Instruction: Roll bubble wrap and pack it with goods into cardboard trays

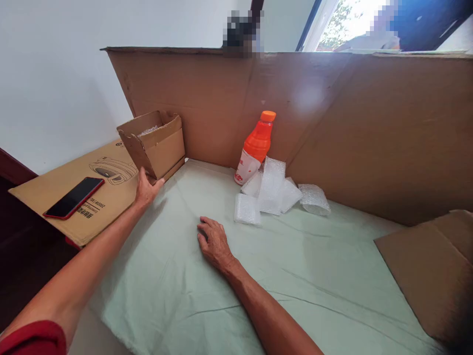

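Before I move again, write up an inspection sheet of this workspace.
Surface: pale green cloth, creased.
Job's things: small open box, translucent material showing inside.
Clutter: bubble-wrap pieces beside the orange bottle; phone on the printed carton.
Hands: left hand against the box's lower corner; right hand at the cloth, contact unclear, fingers loosely bent.
Cables: nothing seen.
Surroundings: cardboard panel behind, white wall left, bright window upper right.

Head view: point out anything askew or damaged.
The small open brown cardboard box has a ragged rim, as if torn. The orange plastic bottle with a white label appears tilted, its top sitting right of its base.
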`<state>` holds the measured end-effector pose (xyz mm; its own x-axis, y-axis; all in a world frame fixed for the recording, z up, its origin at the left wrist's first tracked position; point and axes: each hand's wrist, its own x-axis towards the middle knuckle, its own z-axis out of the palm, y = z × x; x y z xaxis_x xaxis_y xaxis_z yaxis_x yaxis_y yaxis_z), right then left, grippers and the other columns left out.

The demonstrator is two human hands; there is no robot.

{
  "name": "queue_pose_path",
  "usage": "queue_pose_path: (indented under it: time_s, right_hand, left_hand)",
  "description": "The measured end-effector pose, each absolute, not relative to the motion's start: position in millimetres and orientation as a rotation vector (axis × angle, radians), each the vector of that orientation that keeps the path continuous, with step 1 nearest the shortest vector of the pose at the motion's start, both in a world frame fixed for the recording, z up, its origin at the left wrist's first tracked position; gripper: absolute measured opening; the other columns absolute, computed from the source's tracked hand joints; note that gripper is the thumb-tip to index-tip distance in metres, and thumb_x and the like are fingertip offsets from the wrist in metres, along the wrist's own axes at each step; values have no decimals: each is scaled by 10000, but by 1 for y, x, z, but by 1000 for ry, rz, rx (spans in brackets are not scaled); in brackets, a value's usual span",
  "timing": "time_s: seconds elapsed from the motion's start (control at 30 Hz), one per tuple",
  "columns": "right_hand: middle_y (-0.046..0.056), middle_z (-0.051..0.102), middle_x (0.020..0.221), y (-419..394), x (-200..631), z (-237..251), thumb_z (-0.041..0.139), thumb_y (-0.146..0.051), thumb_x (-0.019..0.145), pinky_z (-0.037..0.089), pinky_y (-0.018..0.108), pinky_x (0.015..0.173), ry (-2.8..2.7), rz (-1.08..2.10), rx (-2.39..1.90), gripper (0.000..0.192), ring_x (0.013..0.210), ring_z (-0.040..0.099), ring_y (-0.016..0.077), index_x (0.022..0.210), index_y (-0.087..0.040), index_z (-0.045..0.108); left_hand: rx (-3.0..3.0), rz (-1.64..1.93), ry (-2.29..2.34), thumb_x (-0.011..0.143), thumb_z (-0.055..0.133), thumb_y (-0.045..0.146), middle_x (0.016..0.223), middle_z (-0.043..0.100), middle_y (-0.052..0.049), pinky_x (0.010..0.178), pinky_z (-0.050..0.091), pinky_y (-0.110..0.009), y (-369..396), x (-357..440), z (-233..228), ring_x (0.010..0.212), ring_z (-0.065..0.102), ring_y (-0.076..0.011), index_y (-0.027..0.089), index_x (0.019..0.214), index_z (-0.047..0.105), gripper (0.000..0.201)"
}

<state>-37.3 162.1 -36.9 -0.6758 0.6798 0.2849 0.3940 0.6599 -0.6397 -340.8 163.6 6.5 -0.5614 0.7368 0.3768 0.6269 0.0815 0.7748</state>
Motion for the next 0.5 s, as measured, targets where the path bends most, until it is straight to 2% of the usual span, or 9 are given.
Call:
queue_pose_path:
  time_s: [0.1,0.17,0.23,0.3,0.43,0.5]
  right_hand:
    - [159,620,1402,162,-41,-34,570,-116,877,424,487,1079,-2435,664,-839,318,1303,561,283,1160,-180,698]
    - [152,632,1386,157,-44,-30,577,-121,885,430,459,1068,-2492,591,-844,288,1288,567,271,1141,-173,697]
    - [104,668,1338,149,-45,-27,610,-158,889,438,399,1053,-2536,540,-844,225,1256,582,237,1091,-191,703]
    - [53,683,1307,140,-43,-27,607,-213,918,441,351,1025,-2597,431,-798,188,1230,582,205,1086,-204,690]
    - [59,631,1359,120,-21,-29,426,-296,1034,438,356,969,-2762,-12,-585,289,1266,524,205,1217,-183,618]
    - [37,647,1324,104,1,-29,379,-316,1052,437,337,951,-2787,-88,-554,308,1267,517,188,1201,-208,627]
  left_hand:
    - [1443,1383,2220,777,621,561,1518,422,-288,1157,376,-578,134,-292,-15,1417,443,-389,35,1467,373,903]
    - [1535,1275,2108,789,602,572,1383,593,-202,1131,428,-547,110,-256,-27,1300,569,-350,128,1326,558,698]
    - [1633,1199,1980,765,612,597,1275,673,-144,1160,396,-562,87,-230,-35,1272,586,-355,197,1150,660,557]
    - [1692,1161,1929,776,594,606,1229,696,-112,1165,386,-579,74,-220,-40,1258,592,-367,250,1089,682,481]
    - [1726,1071,1969,789,578,591,1178,707,2,1130,417,-626,84,-218,-47,1236,605,-374,395,1048,668,338]
    - [1821,1001,1976,793,547,596,1165,711,-27,1113,426,-631,93,-203,-48,1226,601,-397,373,1045,670,358]
